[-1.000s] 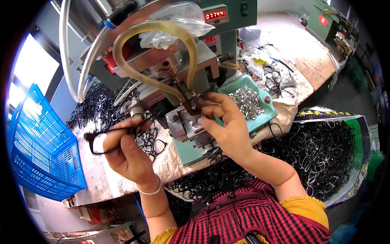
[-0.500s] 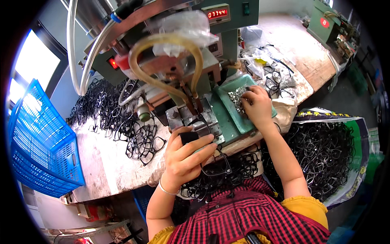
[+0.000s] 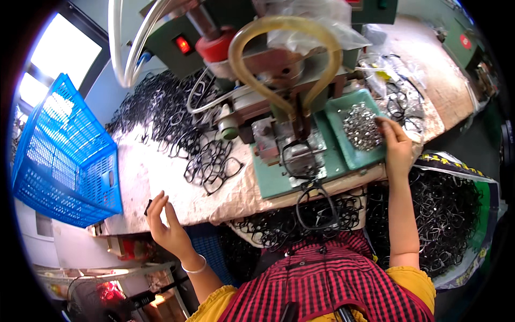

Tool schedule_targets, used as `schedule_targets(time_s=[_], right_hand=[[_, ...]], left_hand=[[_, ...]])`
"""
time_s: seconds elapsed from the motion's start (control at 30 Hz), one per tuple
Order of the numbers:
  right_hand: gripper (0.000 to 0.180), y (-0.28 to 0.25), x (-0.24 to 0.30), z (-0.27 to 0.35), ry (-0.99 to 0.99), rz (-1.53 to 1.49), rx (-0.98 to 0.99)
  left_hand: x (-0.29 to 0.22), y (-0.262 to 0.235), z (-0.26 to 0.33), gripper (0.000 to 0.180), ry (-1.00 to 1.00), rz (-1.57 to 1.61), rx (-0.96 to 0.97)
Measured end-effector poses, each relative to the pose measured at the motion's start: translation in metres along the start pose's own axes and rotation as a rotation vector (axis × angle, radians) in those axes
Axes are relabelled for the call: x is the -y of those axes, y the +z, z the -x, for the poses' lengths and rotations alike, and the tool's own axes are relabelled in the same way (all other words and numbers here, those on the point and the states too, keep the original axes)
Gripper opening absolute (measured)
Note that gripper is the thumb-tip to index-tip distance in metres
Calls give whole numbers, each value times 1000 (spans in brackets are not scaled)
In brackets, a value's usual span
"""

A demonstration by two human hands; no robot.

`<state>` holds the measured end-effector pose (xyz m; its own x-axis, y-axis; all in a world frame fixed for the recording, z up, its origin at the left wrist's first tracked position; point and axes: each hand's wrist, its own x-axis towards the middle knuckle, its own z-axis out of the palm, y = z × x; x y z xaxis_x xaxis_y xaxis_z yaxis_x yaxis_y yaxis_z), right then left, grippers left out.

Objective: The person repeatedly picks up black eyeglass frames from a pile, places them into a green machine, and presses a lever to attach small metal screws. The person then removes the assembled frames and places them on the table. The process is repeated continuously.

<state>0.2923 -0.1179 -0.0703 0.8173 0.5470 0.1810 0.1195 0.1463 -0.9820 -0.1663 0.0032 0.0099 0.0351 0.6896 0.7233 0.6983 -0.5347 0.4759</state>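
In the head view, a glossy black, two-rimmed eyeglass frame [image 3: 316,208] sits unheld, one rim at the grey metal fixture [image 3: 265,140], the other hanging toward six o'clock. At two o'clock from it, the right hand [image 3: 398,150] is narrowed over small silver metal pieces [image 3: 360,124]; whether it pinches one, I cannot tell. Picking seems the step, calling for a precise fingertip grip. At eight o'clock, the left hand [image 3: 170,229] is loosely spread.

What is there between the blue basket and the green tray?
From the blue basket to the green tray, the head view shows heaped black eyeglass frames, then the machine.
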Motion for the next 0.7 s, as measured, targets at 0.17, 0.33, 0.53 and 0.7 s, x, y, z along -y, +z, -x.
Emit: schedule_targets(time_s=[0.17,0.33,0.53,0.7], right_hand=[[20,34,-19,-15,17,-129,22],[17,69,8,-11,-104,-10,128],[13,26,8,13,-287,374,-60],[16,8,23,26,-456,536,-27]], left_hand=[[20,12,-5,12,80,-262,297],[51,66,21,23,164,-620,674],[59,66,31,14,-3,-265,589],[49,52,22,18,-387,524,398]])
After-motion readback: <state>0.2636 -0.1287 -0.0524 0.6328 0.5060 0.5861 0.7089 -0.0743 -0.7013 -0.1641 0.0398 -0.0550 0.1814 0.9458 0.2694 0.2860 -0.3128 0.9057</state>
